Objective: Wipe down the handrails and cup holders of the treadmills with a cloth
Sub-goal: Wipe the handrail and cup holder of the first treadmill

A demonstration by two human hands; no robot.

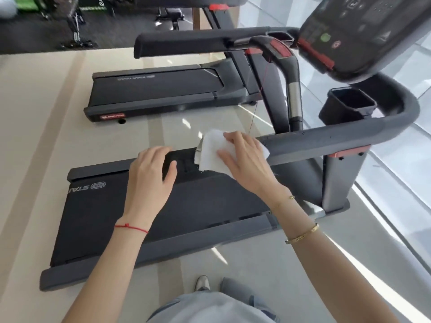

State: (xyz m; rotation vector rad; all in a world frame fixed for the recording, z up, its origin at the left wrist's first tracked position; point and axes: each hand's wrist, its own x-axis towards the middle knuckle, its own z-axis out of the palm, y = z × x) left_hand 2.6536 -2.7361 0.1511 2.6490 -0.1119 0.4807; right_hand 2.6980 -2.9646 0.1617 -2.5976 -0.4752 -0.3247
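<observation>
A white cloth (213, 150) is wrapped over the free end of the near grey handrail (326, 141) of the closest treadmill. My right hand (245, 159) presses the cloth onto the rail, fingers spread over it. My left hand (151, 176) grips the dark tip of the same handrail, left of the cloth. A black square cup holder (347, 106) sits inside the rail's bend, under the console (363, 36). The far handrail (186, 44) runs across the top, with a second cup holder (279, 36) at its right end.
The closest treadmill's belt (163, 217) lies below my arms. A second treadmill (163, 89) stands beyond it on the pale floor. A red safety cord (256, 103) hangs from the console. Gym equipment fills the dark area at the top left. My shoe (202, 283) shows at the bottom.
</observation>
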